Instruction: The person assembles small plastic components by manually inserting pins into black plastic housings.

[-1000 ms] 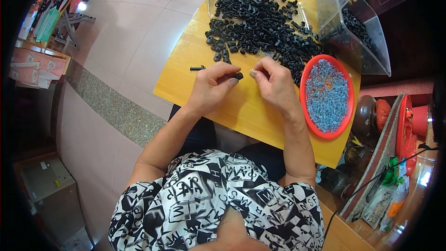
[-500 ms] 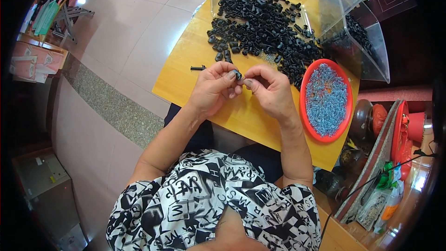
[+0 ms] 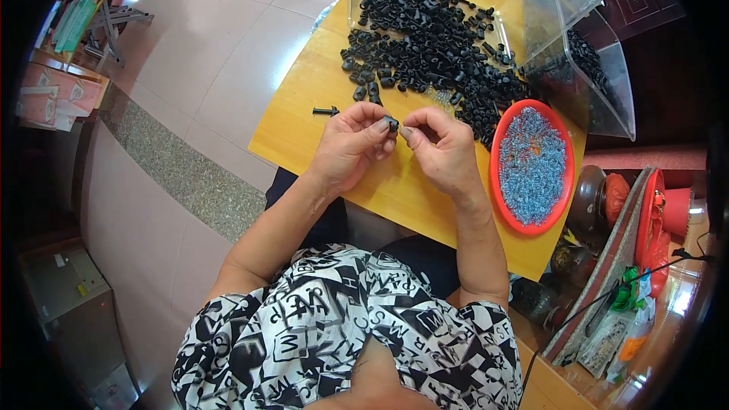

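My left hand [image 3: 351,140] pinches a small black plastic part [image 3: 392,124] between thumb and forefinger, above the yellow table [image 3: 304,83]. Just to its right, my right hand [image 3: 440,144] has thumb and forefinger pressed together at the part's side; anything between those fingertips is too small to make out. Beyond both hands spreads a heap of black plastic pieces [image 3: 425,30]. A thin black rod-like piece [image 3: 325,111] lies apart, left of my left hand. Right of my right hand stands a red oval tray [image 3: 495,175] filled with small bluish, shiny pieces [image 3: 531,171].
A clear plastic bin [image 3: 624,99] with more black pieces lies tipped at the table's far right. Jars [image 3: 588,197], red items and a dark cable [image 3: 607,288] crowd the right side. A grey metal box [image 3: 76,319] stands on the floor at left.
My right fingertips have drawn slightly away from the black part, leaving a small gap. My left hand keeps its pinch; the view has shifted a little.
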Demonstrator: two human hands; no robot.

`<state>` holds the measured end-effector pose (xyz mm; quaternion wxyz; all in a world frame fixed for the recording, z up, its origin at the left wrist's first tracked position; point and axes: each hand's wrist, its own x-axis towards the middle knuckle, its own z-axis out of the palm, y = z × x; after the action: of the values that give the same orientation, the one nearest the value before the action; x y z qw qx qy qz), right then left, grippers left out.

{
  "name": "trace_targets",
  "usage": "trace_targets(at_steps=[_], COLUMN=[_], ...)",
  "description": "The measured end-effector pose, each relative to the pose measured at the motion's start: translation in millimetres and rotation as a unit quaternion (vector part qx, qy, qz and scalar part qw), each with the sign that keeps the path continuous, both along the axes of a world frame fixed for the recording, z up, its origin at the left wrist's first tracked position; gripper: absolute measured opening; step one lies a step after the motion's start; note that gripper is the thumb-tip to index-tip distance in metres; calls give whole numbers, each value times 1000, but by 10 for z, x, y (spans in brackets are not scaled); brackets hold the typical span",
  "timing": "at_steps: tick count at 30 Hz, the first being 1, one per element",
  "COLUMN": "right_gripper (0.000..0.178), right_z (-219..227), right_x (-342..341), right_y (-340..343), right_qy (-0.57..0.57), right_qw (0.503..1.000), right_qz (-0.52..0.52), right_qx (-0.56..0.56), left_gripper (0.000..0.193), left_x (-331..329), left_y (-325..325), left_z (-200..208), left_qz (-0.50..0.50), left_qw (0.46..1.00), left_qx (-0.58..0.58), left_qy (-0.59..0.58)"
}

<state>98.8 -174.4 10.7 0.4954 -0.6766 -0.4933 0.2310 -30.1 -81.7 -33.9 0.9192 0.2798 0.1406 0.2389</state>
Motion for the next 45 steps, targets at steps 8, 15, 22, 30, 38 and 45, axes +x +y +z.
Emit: trace_targets(at_steps=[8,15,22,30,38,45], right_gripper=[6,8,9,18,12,9], right_z=[-4,-66,49,-27,-195,-4], right_x=[0,-46,211,364,283,197], right_y=[3,39,6,274,526,252], right_qy=[18,135,138,-386,-438,-196], right_qw=[999,991,982,918,899,981], right_qz=[27,10,-109,-67,-18,-9], right_qx=[-17,-15,61,61,20,11], left_gripper=[13,14,14,11,12,12], left_x=[-2,27,-27,-47,-36,-47], left_y=[-40,-88,-39,28,33,61], left_z=[15,41,44,36,24,-1], left_qz=[28,63,21,-26,-45,-42], left_qw=[999,995,1000,997,995,994], left_qx=[43,66,5,-76,-85,-99], left_qy=[16,32,7,-4,-8,-3])
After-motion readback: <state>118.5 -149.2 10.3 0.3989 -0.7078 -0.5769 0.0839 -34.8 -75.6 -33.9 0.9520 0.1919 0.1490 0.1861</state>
